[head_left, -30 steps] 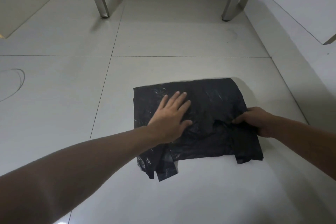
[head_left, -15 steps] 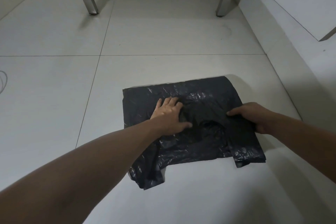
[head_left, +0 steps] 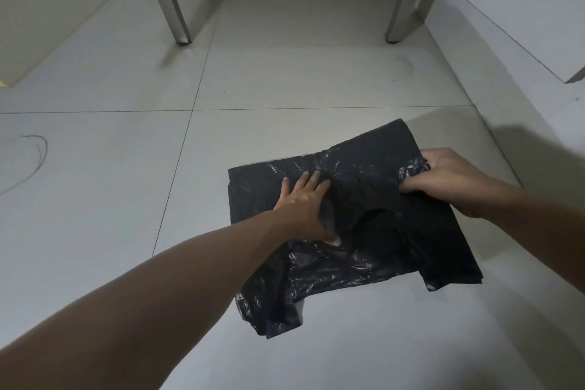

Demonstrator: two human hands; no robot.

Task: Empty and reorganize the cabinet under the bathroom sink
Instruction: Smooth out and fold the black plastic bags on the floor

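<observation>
A black plastic bag point(head_left: 373, 250) lies mostly flat on the pale tiled floor point(head_left: 95, 199), its two handle strips pointing toward me. My left hand point(head_left: 308, 209) rests on the bag's left half, fingers slipped under a fold and thumb pressing the plastic down. My right hand point(head_left: 443, 177) pinches the bag's right edge and holds it lifted off the floor, so the far right corner stands raised.
A low bench with metal legs point(head_left: 172, 9) stands at the far end of the floor. White walls or panels point(head_left: 519, 3) run along the right and left sides. A thin curved wire or hair point(head_left: 38, 152) lies on the tile at far left.
My right hand has moved right and up, lifting the bag's right edge off the floor. My left hand went from lying flat on the bag to pressing into a fold.
</observation>
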